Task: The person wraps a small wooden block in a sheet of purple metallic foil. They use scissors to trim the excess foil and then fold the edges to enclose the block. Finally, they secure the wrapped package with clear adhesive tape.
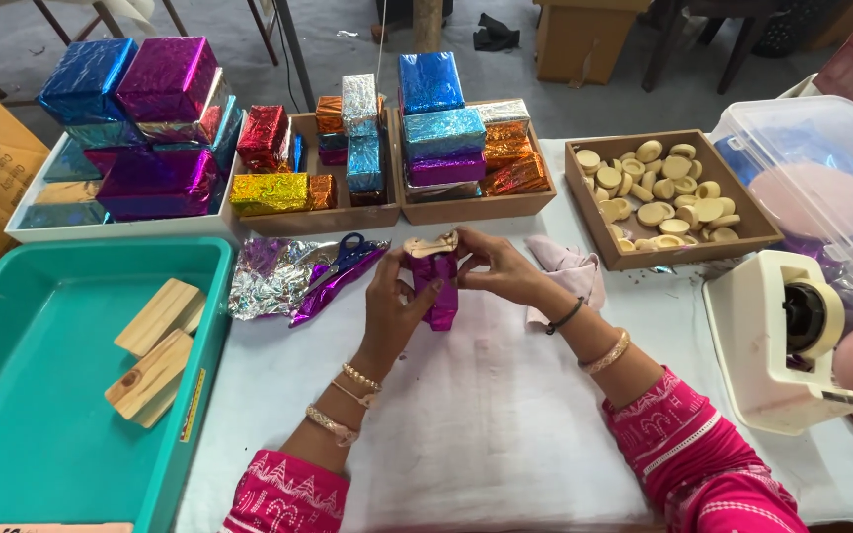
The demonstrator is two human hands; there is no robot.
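Note:
A small block wrapped in shiny purple foil (440, 288) stands upright over the white table (486, 395), held between both hands. My left hand (395, 301) grips its left side, fingers curled around the foil. My right hand (498, 266) pinches the top end, where a pale strip of tape crosses the fold (430, 244). Bangles sit on both wrists and the sleeves are pink.
A teal tub (12, 395) with two wooden blocks (155, 350) stands at left. Loose foil and blue-handled scissors (349, 252) lie behind the hands. Trays of wrapped boxes (278, 168) line the back. A wooden tray of round pieces (659, 192) and a tape dispenser (787, 336) sit at right.

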